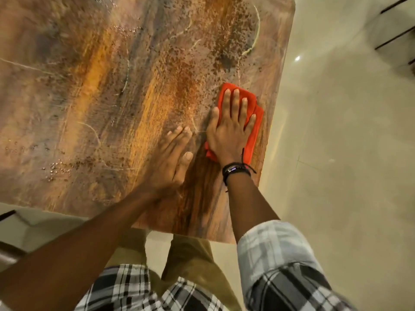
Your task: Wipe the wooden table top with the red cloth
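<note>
The wooden table top (94, 90) fills the upper left of the view, mottled brown and orange with pale scratches and dark specks. A folded red cloth (253, 131) lies near the table's right edge. My right hand (231, 129) presses flat on the cloth with straight fingers, covering most of it. My left hand (173, 158) rests flat on the bare wood just left of the cloth, fingers straight and together.
The table's right edge (278, 108) and near edge (184, 232) border a pale tiled floor (336, 153). Dark furniture legs (395, 39) stand at the upper right. Part of another dark object (9, 254) shows at the lower left.
</note>
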A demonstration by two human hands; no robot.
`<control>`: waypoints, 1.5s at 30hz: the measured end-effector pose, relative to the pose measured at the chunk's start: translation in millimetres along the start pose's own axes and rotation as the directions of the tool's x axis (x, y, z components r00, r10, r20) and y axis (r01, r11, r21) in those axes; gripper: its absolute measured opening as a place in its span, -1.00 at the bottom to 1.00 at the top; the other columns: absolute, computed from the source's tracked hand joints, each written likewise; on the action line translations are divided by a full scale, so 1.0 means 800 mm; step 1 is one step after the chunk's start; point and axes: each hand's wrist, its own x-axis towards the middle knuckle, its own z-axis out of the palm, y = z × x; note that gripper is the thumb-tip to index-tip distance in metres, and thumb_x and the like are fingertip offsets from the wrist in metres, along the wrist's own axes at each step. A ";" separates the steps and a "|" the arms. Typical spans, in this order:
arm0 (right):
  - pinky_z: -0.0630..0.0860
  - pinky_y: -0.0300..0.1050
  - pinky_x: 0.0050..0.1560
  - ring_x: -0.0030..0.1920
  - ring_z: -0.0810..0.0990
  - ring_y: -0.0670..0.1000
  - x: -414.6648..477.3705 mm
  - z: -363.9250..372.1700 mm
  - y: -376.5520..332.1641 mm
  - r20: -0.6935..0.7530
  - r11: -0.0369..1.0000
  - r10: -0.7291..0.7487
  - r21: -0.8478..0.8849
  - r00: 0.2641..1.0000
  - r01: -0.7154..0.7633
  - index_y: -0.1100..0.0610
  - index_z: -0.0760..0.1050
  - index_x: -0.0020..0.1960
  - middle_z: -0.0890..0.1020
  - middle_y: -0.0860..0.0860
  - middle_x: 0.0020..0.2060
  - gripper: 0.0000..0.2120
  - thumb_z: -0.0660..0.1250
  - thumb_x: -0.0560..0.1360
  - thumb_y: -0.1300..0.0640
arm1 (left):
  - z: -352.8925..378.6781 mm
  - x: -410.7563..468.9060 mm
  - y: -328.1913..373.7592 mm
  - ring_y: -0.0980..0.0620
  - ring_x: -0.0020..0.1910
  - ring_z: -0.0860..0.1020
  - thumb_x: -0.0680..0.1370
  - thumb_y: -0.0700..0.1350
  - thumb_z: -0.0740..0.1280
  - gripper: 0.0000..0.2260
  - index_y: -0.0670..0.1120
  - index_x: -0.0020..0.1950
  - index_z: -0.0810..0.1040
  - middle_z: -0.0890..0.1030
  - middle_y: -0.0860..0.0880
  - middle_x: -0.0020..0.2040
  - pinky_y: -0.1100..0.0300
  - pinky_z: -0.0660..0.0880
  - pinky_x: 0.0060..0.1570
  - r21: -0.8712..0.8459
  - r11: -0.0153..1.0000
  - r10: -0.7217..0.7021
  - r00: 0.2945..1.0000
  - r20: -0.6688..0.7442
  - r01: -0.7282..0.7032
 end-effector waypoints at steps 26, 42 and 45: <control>-0.25 0.29 0.57 0.62 -0.19 -0.06 -0.079 0.006 0.038 -0.005 0.999 -0.042 0.032 0.999 0.042 -0.11 -0.08 0.63 -0.12 -0.15 0.62 -0.44 0.01 0.69 -0.13 | -0.024 0.211 -0.017 -0.14 0.42 0.33 0.67 0.01 0.12 -0.65 -0.14 0.38 0.41 0.46 -0.13 0.38 -0.05 0.14 0.41 0.318 0.948 0.072 0.990 -0.125 -0.029; -0.21 0.25 0.57 0.63 -0.18 0.01 0.221 -0.050 0.065 -0.034 0.995 0.048 0.090 0.998 -0.045 -0.05 -0.13 0.65 -0.12 -0.05 0.64 -0.45 -0.05 0.71 -0.07 | -0.007 0.224 -0.032 -0.05 0.58 0.12 0.65 -0.01 -0.04 -0.52 -0.10 0.56 0.21 0.23 -0.07 0.58 -0.13 0.00 0.53 0.497 0.867 0.052 0.998 -0.043 -0.024; -0.25 0.25 0.57 0.63 -0.20 0.00 0.177 -0.042 0.052 -0.020 0.998 0.018 0.062 1.000 -0.016 -0.04 -0.14 0.64 -0.14 -0.04 0.64 -0.45 -0.05 0.71 -0.08 | -0.010 0.221 -0.025 -0.06 0.58 0.13 0.65 -0.02 -0.05 -0.52 -0.11 0.56 0.23 0.24 -0.08 0.57 -0.15 0.03 0.53 0.478 0.878 0.049 0.998 -0.040 -0.024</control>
